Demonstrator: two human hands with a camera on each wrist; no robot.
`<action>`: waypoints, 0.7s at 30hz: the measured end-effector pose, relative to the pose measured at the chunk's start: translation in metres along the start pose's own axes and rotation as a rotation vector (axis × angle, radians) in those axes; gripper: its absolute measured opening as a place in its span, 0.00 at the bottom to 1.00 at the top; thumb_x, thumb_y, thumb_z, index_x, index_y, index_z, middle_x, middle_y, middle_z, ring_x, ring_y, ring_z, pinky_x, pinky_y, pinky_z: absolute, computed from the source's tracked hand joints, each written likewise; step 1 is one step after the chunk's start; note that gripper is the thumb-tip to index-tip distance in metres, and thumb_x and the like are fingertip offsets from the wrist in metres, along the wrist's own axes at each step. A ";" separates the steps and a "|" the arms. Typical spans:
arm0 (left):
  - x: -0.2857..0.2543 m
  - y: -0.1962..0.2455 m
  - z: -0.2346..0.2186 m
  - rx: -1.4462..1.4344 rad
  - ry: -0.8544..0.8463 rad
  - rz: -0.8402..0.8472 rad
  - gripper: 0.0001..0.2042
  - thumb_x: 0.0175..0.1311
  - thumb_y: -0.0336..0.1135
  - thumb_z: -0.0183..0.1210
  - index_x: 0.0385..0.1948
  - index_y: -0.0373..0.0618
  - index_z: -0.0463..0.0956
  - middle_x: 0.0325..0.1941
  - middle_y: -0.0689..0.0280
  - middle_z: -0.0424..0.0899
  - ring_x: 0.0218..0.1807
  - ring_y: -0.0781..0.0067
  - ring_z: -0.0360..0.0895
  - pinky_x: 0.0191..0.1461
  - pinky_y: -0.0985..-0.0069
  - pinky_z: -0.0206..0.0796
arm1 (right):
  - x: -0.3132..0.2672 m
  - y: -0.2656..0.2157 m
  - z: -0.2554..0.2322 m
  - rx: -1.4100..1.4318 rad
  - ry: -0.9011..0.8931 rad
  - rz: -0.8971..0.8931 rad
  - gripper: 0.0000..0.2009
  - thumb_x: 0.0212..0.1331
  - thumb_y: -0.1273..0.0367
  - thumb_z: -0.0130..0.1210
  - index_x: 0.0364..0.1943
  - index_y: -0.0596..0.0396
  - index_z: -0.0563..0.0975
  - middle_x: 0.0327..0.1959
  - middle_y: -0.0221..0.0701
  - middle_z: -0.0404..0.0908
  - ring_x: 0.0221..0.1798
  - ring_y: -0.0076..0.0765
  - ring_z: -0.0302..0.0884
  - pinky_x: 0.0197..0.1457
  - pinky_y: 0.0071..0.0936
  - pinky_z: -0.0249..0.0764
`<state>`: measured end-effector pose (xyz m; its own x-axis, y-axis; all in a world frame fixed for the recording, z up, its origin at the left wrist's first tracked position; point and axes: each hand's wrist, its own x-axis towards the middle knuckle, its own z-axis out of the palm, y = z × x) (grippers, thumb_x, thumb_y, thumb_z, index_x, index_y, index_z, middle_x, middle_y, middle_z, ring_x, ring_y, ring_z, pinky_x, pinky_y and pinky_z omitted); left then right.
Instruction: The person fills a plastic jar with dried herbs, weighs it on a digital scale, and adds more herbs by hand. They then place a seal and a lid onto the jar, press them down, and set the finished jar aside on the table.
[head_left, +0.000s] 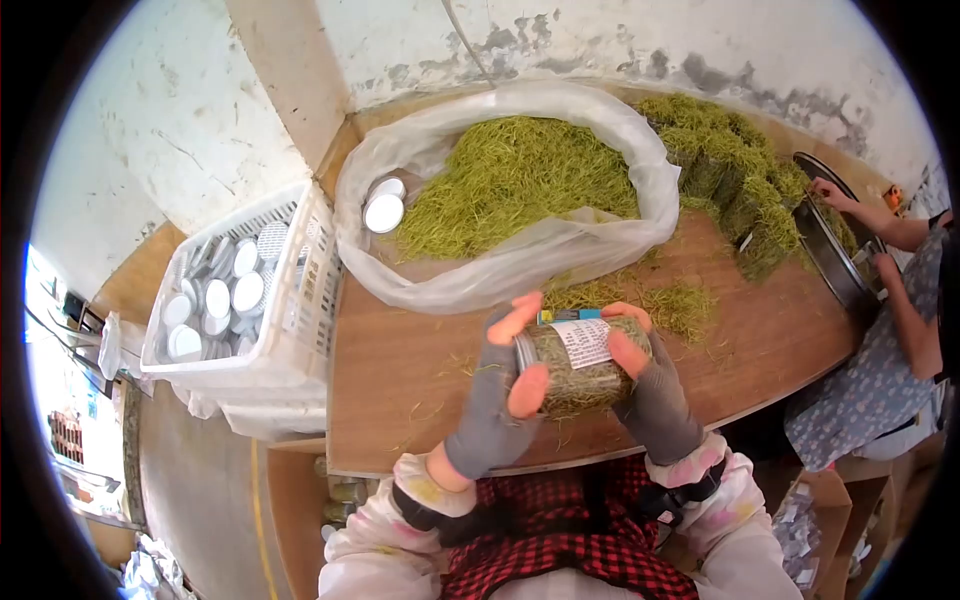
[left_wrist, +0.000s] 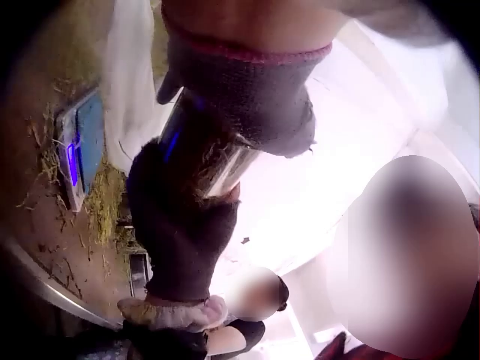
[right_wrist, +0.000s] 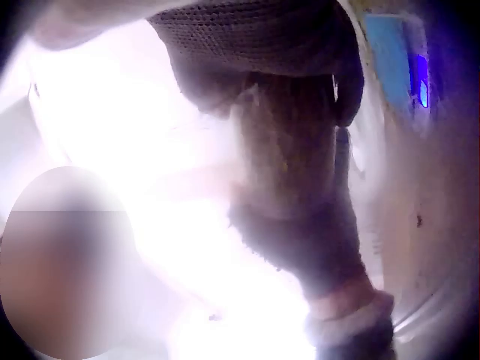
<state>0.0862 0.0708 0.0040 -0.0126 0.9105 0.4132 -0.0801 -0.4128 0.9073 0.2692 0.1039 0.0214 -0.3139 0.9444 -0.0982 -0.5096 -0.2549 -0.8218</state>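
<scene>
A clear jar [head_left: 565,385] packed with dried green stems lies on its side in the air over the table's front edge. It has a white printed label [head_left: 586,343] and a silvery lid at its left end. My left hand [head_left: 492,405], in a grey fingerless glove, grips the lid end. The other end is gripped by my right hand [head_left: 660,405], gloved the same way. In both wrist views the jar [right_wrist: 289,157] spans between the two gloves. Just behind it is a blue device with a lit display [left_wrist: 79,150], partly hidden by the jar in the head view.
A large clear plastic bag [head_left: 400,290] of loose green stems lies open behind, with white lids [head_left: 384,213] inside. Left stands a white crate [head_left: 300,330] of lids. Filled jars [head_left: 750,225] line the back right. Another person [head_left: 880,330] works at a round metal tray [head_left: 830,260].
</scene>
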 end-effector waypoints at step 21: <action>-0.073 0.051 -0.075 -0.118 -0.160 -0.190 0.54 0.56 0.44 0.79 0.81 0.46 0.48 0.78 0.54 0.62 0.77 0.57 0.64 0.79 0.59 0.58 | -0.009 0.027 0.012 -0.361 -0.463 -0.143 0.47 0.48 0.65 0.77 0.70 0.53 0.57 0.64 0.40 0.68 0.66 0.38 0.69 0.71 0.39 0.66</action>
<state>0.0085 -0.0149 0.0145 0.1709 0.9524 0.2523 -0.1812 -0.2213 0.9582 0.2490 0.0858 0.0073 -0.6197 0.7549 0.2147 -0.2933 0.0311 -0.9555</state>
